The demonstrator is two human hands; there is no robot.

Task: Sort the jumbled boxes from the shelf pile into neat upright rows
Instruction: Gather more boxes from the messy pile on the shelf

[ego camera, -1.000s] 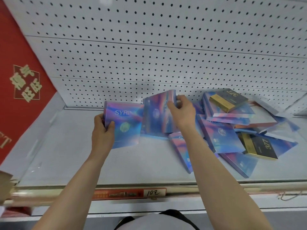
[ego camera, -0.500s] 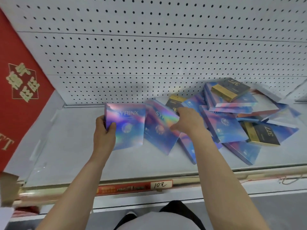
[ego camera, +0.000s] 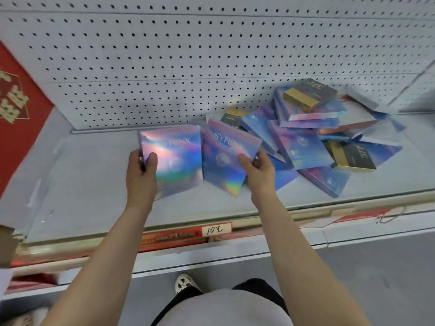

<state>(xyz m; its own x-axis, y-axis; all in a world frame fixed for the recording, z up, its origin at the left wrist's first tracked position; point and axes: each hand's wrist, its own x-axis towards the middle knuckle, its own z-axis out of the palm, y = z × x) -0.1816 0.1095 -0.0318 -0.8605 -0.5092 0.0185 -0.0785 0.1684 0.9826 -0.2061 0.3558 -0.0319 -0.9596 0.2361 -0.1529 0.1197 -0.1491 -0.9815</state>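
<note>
My left hand (ego camera: 141,177) grips the left edge of an iridescent SYRINX box (ego camera: 174,158), held upright and facing me above the white shelf (ego camera: 82,189). My right hand (ego camera: 259,170) pinches the lower right edge of a second SYRINX box (ego camera: 226,156), which is tilted like a diamond right beside the first. Behind and to the right lies the jumbled pile (ego camera: 306,137) of more iridescent boxes with black-and-gold "377" boxes: one on top (ego camera: 308,95), one at the right (ego camera: 353,156), one at the back (ego camera: 233,116).
A perforated white back panel (ego camera: 211,62) closes the shelf behind. A red sign (ego camera: 16,109) stands at the left end. The shelf's front rail carries a price tag reading "10" (ego camera: 215,229). My foot (ego camera: 186,282) shows on the grey floor below.
My right hand has drawn the second box out of the pile and toward me, turning its printed face up. The left hand's box stayed in place. The view has tilted further down.
</note>
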